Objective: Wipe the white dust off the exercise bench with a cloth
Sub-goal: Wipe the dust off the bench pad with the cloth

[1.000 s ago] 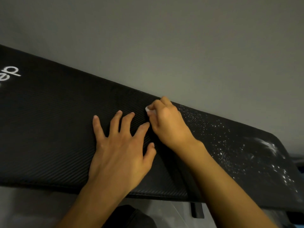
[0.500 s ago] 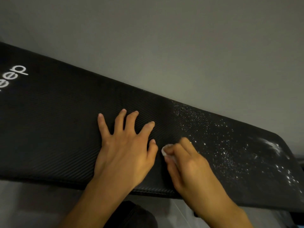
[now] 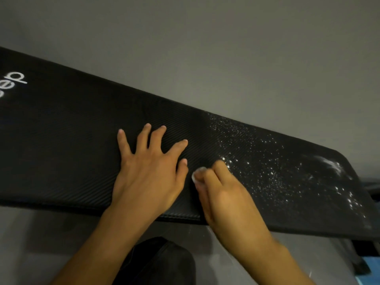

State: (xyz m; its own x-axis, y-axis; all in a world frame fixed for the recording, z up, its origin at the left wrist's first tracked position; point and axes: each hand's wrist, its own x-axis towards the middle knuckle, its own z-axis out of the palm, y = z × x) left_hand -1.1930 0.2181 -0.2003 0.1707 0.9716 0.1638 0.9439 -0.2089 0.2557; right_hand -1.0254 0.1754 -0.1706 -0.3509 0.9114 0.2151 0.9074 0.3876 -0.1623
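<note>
**Wiping stroke pulled back to the near edge, dust line holding mid-bench**

Dragging the small white cloth [image 3: 198, 171] toward the body, the right hand [image 3: 228, 198] has come from the far edge of the exercise bench [image 3: 72, 140], where it was a second ago, down to the near edge, and over the last half second it has barely shifted. Its fingers are curled together and clamped on the cloth, of which only a pale corner shows past the fingertips. The left hand [image 3: 148, 175] lies flat on the pad just beside it, fingers spread apart, holding nothing, in much the same spot throughout.

The pad left of the cloth looks clean and black up to the white lettering [image 3: 12, 83]. The white dust [image 3: 267, 171] begins right at the right hand and runs on to the rounded end, thickest in a smear [image 3: 331, 163] near that end. By my judgement one strip is done and roughly the right third is still to wipe; the next pass should start further right, or the cloth will only push grains along
</note>
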